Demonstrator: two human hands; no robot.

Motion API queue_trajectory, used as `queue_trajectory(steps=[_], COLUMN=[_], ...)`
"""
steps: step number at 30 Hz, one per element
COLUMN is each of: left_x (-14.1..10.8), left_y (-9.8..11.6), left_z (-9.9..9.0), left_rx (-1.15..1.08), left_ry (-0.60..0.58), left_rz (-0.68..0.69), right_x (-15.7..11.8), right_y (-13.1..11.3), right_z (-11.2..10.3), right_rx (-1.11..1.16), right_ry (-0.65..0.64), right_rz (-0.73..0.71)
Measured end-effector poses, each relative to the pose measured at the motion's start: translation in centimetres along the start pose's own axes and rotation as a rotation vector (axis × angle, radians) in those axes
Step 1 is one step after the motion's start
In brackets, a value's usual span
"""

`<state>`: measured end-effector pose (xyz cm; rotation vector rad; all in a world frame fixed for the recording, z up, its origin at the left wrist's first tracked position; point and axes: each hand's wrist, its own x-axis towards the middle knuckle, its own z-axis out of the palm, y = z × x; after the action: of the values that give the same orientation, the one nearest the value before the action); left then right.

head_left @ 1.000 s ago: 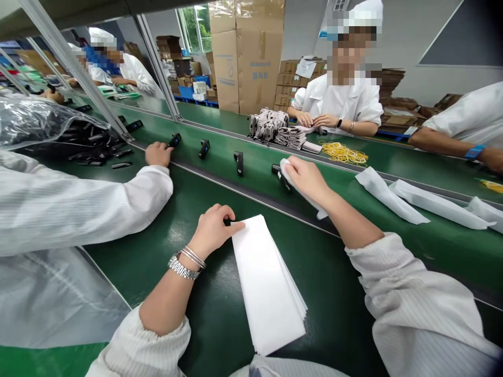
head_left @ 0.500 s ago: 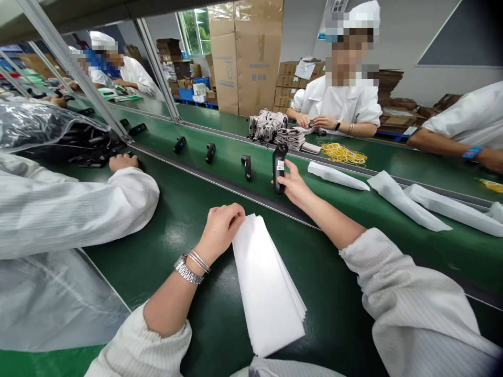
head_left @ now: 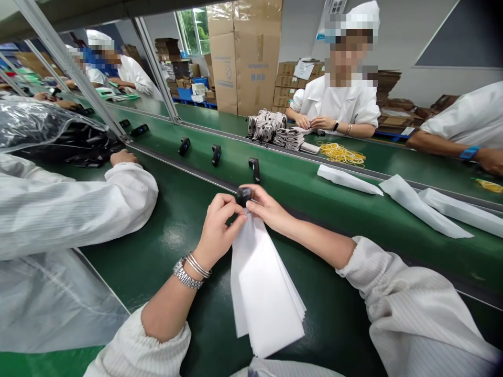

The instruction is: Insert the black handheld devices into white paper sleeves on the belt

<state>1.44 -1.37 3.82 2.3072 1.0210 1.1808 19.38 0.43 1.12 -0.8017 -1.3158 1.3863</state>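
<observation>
My left hand [head_left: 220, 222] pinches the top edge of a white paper sleeve [head_left: 239, 283], which lies fanned out from a stack of white sleeves [head_left: 271, 298] on the green table. Closed round a black handheld device [head_left: 244, 196], my right hand [head_left: 269, 209] is at the sleeve's upper end, close to my left fingertips. The device's lower part is hidden by the fingers and the sleeve. Beyond my hands, another black device [head_left: 254, 170] lies on the green belt [head_left: 283, 180].
Several wrapped white sleeves [head_left: 349, 179] lie on the belt at right. Yellow bands [head_left: 342, 153] and bundled grey straps [head_left: 267, 125] are beyond the rail. A co-worker's sleeve [head_left: 78, 204] reaches in at left, near a bag of black parts [head_left: 58, 131].
My right hand has brought the black device from above the belt down and left to the sleeve's top. The top sleeve has swung left from the stack. Devices and wrapped sleeves on the belt have shifted right.
</observation>
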Motion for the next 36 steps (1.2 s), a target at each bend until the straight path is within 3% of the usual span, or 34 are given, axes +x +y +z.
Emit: queue_trajectory(steps=[4,6,8,10,13,16,19,22,24,26,28,32,36], left_x=[0.1,0.2,0.4,0.5,0.4,0.3,0.1,0.0,0.1,0.2,0.2,0.2,0.0], left_y=[-0.1,-0.5,-1.0,-1.6,-2.2,-2.3,-2.1,-1.8,-1.8,-1.9,-1.9,-1.6,-1.3], left_z=[-0.1,-0.2,-0.4,-0.6,-0.9,-0.7,-0.1,0.5,0.7,0.8,0.7,0.7,0.6], left_rx=[-0.006,-0.034,-0.041,0.030,0.215,0.269,0.263,0.287,0.323,0.339,0.312,0.258,0.210], left_ry=[0.171,0.192,0.136,0.016,-0.215,-0.405,-0.465,-0.429,-0.400,-0.377,-0.352,-0.295,-0.224], left_rz=[-0.077,-0.130,-0.183,-0.252,-0.379,-0.426,-0.377,-0.318,-0.297,-0.281,-0.266,-0.211,-0.131], right_x=[-1.3,-1.4,-1.0,0.0,2.0,4.0,5.7,7.6,8.6,9.1,8.8,6.1,3.1], right_y=[0.3,-0.2,-1.4,-3.2,-5.7,-5.8,-3.4,-0.7,0.4,0.9,0.9,-0.2,-1.5], right_z=[1.6,2.0,1.3,-0.9,-5.9,-10.1,-11.7,-11.6,-11.4,-11.2,-10.6,-7.7,-4.4], right_rx=[-0.025,0.018,0.067,-0.023,-0.606,-1.294,-1.499,-1.441,-1.374,-1.200,-0.866,-0.178,0.029], right_ry=[-0.275,-0.317,-0.190,0.033,0.306,0.420,0.398,0.336,0.373,0.419,0.429,0.315,0.199], right_rz=[0.196,0.252,0.219,0.116,-0.043,-0.027,0.133,0.337,0.378,0.351,0.301,0.118,0.004])
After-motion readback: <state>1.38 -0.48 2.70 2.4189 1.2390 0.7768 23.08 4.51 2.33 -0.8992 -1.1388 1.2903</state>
